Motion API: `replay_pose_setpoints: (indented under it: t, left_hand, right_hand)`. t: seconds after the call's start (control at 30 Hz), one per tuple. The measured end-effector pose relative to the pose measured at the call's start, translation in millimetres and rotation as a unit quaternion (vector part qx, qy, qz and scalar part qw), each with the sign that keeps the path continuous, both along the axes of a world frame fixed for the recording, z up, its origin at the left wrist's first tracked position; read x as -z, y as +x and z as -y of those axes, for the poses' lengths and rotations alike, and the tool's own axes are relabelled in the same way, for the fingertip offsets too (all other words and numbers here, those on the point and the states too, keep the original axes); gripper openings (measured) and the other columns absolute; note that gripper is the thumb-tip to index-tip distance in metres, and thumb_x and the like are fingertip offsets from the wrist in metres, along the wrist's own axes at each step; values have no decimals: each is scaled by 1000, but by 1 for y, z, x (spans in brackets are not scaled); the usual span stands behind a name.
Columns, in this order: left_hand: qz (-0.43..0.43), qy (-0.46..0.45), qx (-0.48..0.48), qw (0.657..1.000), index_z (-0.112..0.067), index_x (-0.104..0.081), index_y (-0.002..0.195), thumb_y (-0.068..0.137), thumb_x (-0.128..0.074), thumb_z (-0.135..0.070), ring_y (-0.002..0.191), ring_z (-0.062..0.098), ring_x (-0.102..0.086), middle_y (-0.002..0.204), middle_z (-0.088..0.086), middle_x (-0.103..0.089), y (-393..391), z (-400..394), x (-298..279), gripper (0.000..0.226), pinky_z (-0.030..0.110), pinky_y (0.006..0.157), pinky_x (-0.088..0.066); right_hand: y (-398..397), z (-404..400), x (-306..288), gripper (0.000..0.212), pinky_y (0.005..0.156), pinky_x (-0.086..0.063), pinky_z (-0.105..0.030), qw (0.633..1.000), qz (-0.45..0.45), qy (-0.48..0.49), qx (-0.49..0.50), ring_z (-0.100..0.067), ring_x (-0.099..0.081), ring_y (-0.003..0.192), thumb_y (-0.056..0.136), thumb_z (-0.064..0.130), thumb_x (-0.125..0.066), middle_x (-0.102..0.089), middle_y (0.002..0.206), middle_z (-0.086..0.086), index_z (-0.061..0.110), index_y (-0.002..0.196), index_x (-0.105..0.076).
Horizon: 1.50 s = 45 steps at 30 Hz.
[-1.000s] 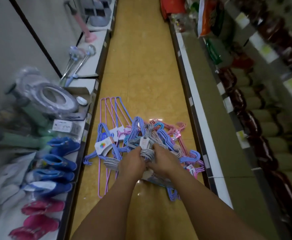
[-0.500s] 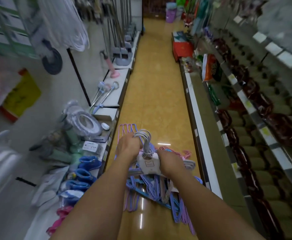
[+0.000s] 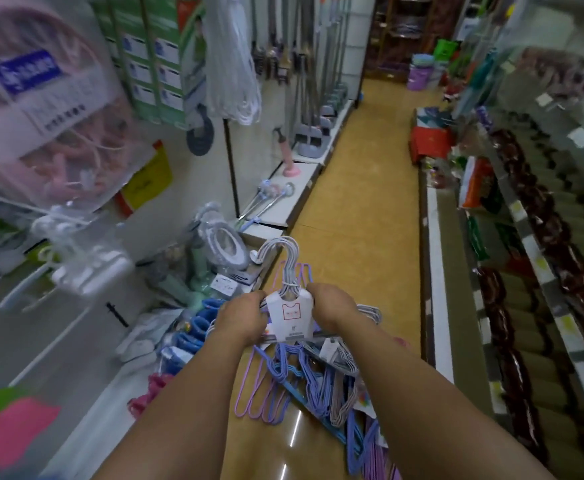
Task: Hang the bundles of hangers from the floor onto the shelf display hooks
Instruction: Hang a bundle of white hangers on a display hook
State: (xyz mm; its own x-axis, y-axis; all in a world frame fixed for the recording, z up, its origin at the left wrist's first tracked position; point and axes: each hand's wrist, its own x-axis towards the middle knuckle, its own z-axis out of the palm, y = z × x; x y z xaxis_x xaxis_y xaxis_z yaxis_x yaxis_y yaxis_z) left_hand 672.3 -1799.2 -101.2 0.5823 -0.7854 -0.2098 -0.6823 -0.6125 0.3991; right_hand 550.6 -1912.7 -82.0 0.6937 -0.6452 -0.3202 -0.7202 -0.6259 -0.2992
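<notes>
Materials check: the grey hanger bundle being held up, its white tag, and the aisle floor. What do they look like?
Grey hanger bundle: thin rods bent into hooks, matte grey, so likely coated wire; plain plastic is possible.
White tag: flat, shirt-shaped and printed, seemingly card or thin plastic sheet.
Aisle floor: yellow-tan slabs with joint lines and sharp light glints, so probably glazed tile.

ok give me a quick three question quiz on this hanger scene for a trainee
1. True or false: both hands hold the grey hanger bundle.
2. Which colours are the hangers left on the floor? A) blue and purple B) red and green C) black only
3. Fill in: the held bundle's hooks point ____.

Key:
1. True: the left hand and right hand grip either side of its white card label.
2. A, the floor pile.
3. Up.
</notes>
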Motion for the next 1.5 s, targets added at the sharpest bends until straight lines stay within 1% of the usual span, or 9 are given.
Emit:
replay_pose_setpoints:
  t: [0.2,0.37,0.5,0.63,0.73,0.9,1.1,1.23,1.5]
  left_hand:
    - [28,-26,-122,992,-25,-62,115,91,-47,-21,104,30,-60,115,7,-66,-32,-45,-22,28,34,79,-47]
    - [17,-13,-220,975,-25,-61,115,90,-46,-23,109,29,-59,119,7,-64,-62,-108,-26,30,36,90,-48]
    - [46,-4,-284,958,-35,-56,123,94,-43,-32,110,27,-58,121,3,-63,-84,-176,-36,31,31,85,-45]
    - [64,-17,-349,935,-32,-60,110,93,-41,-28,98,25,-62,111,3,-67,-97,-247,-50,26,32,82,-49]
    - [86,-20,-387,918,-27,-63,110,96,-41,-26,97,26,-62,108,5,-67,-107,-298,-66,26,28,73,-41]
    - [137,-9,-441,887,-23,-63,105,94,-42,-29,100,30,-62,107,7,-67,-130,-389,-95,24,32,78,-47]
    - [200,-20,-479,855,-20,-59,105,95,-43,-33,102,31,-60,107,7,-66,-157,-495,-140,23,32,75,-45]
    - [247,-9,-467,849,-23,-54,105,98,-35,-46,103,28,-59,108,4,-64,-167,-550,-170,31,33,77,-45]
    - [324,-73,-455,826,-22,-50,119,98,-31,-28,100,26,-56,114,2,-57,-153,-601,-229,29,36,76,-42]
  right_hand:
    - [-12,-30,-21,27,70,-35,-29,992,46,-45,-107,-33,-56,108,96,11,-42,-61,118,-14,10,119,-57]
    - [-16,-80,-33,25,79,-46,-34,979,53,-62,-189,-31,-59,107,95,12,-43,-63,116,-12,12,114,-59]
    - [-13,-137,-46,21,83,-47,-34,960,38,-80,-265,-29,-59,110,96,14,-41,-62,120,-11,14,109,-58]
    - [-8,-199,-56,27,78,-48,-32,953,52,-74,-288,-28,-62,105,96,14,-43,-66,114,-9,13,114,-62]
    - [-7,-250,-69,24,77,-48,-32,948,63,-71,-304,-27,-63,102,95,16,-45,-67,110,-7,12,109,-63]
    - [-11,-339,-88,24,73,-47,-29,931,102,-96,-336,-26,-66,96,92,13,-44,-69,105,-6,14,101,-66]
    - [-14,-442,-130,25,77,-48,-30,906,174,-95,-375,-27,-64,100,95,19,-41,-68,108,-5,19,105,-64]
    - [-10,-488,-164,24,70,-40,-27,887,223,-112,-389,-26,-63,102,96,20,-40,-67,108,-4,19,102,-63]
    - [9,-539,-240,24,67,-33,-27,850,328,-156,-381,-28,-62,103,94,20,-41,-67,109,-5,19,102,-64]
